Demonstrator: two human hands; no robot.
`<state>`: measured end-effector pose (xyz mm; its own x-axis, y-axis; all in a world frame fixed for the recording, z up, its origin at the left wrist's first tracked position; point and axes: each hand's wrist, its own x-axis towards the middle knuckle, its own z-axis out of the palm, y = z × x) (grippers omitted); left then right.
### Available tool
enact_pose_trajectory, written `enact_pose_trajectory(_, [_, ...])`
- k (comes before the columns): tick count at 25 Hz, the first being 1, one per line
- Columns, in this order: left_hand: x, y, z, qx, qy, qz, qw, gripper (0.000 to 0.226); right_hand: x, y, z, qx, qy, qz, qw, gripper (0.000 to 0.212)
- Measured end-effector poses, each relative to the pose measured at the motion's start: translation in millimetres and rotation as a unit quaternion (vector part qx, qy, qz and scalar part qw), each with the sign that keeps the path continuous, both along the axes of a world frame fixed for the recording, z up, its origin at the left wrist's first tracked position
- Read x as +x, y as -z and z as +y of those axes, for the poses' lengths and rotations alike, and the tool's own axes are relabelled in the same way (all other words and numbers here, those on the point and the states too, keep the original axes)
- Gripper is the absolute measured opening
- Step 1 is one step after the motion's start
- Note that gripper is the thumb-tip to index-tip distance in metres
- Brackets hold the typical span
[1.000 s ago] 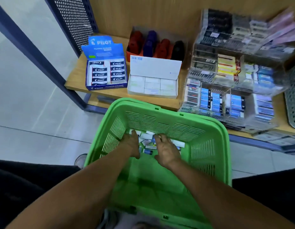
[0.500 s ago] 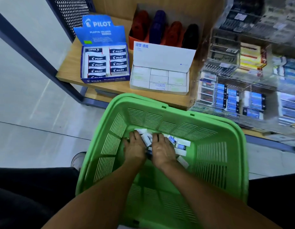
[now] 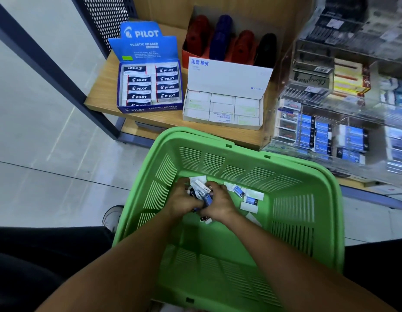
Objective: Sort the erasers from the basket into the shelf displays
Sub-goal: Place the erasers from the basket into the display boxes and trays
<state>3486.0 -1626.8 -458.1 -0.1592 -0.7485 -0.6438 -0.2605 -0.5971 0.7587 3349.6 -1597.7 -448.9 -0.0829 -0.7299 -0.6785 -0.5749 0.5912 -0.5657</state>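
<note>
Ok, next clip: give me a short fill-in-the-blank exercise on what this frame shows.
1. Both hands, left hand and right hand, gather erasers inside a ____ basket.
2. The blue display box on the shelf carries the brand name ____.
3. The white display box stands to the ____ of the blue one.

Missing words: green; PILOT; right

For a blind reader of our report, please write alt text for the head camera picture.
Both hands, left hand and right hand, gather a bunch of erasers inside a green basket, where loose erasers lie beside them. Behind it, a wooden shelf holds a blue Pilot eraser box and a white eraser box.
</note>
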Motion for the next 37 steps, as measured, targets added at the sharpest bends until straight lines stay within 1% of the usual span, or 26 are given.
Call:
enact_pose_trajectory(1, [-1.8,-7.2,2.2,0.020,-0.019,0.023,0.999,0.078,-0.1,-1.6,0.2,0.001,0.028,-0.030,0.999,0.096])
enact_pose_trajectory(2, [-4.2,-11.1,5.4,0.040,-0.026,0.044,0.998,0.073,-2.0,-2.4,0.5,0.001,0.046,-0.057,0.997,0.097])
enact_pose_trajectory(4, [-11.0,-18.5,11.7,0.086,-0.022,0.081,0.993,0.065,-8.6,-6.7,-0.5,0.003,0.071,-0.110,0.991,0.090])
enact_pose_trajectory(6, [-16.6,-23.0,16.0,0.123,-0.019,0.113,0.986,0.062,-15.5,-17.0,-3.6,0.016,0.087,-0.157,0.984,0.085])
enact_pose_trajectory(8, [-20.9,-25.3,16.1,0.170,-0.043,0.150,0.973,0.052,-19.5,-26.8,-8.0,0.018,0.081,-0.177,0.981,0.084])
enact_pose_trajectory(10, [-24.3,-27.2,15.1,0.196,-0.086,0.179,0.960,0.031,-20.4,-31.6,-13.9,0.012,0.063,-0.170,0.983,0.084])
enact_pose_trajectory(11, [-26.2,-30.3,14.4,0.207,-0.105,0.189,0.954,0.027,-20.6,-35.5,-16.1,0.011,0.055,-0.169,0.984,0.083])
enact_pose_trajectory(13, [-28.4,-32.9,11.0,0.218,-0.129,0.182,0.950,0.043,-23.7,-41.4,-18.4,0.013,0.050,-0.184,0.982,0.081])
enact_pose_trajectory(14, [-29.7,-33.6,9.8,0.224,-0.134,0.182,0.948,0.047,-26.9,-46.3,-17.8,0.011,0.050,-0.196,0.979,0.078])
enact_pose_trajectory(15, [-30.8,-37.2,9.9,0.231,-0.138,0.187,0.945,0.046,-31.2,-51.0,-16.0,0.009,0.050,-0.206,0.977,0.075])
enact_pose_trajectory(18, [-32.5,-48.5,12.3,0.243,-0.138,0.199,0.939,0.036,-43.1,-66.7,-8.2,0.015,0.067,-0.235,0.970,0.063])
enact_pose_trajectory(21, [-33.4,-64.6,13.1,0.236,-0.118,0.214,0.940,0.033,-55.0,-79.3,-3.6,0.012,0.113,-0.264,0.958,0.059])
enact_pose_trajectory(24, [-36.3,-79.4,14.1,0.225,-0.082,0.221,0.945,0.032,-63.8,-88.7,-1.0,0.001,0.128,-0.263,0.956,0.056])
enact_pose_trajectory(28, [-38.1,-99.9,13.3,0.204,-0.042,0.209,0.955,0.023,-68.4,-115.4,1.0,0.007,0.082,-0.261,0.962,0.057])
enact_pose_trajectory(31, [-37.5,-121.2,12.5,0.195,-0.016,0.198,0.961,0.032,-75.9,-144.1,-0.7,0.031,0.035,-0.269,0.962,0.053])
enact_pose_trajectory(34, [-40.0,-142.3,11.8,0.184,-0.015,0.220,0.958,0.038,-81.8,-163.0,-3.4,0.007,0.035,-0.230,0.972,0.056])
enact_pose_trajectory(37, [-41.9,-160.8,11.9,0.170,-0.026,0.234,0.957,0.038,-78.9,-173.4,-1.7,-0.045,0.067,-0.161,0.984,0.062])
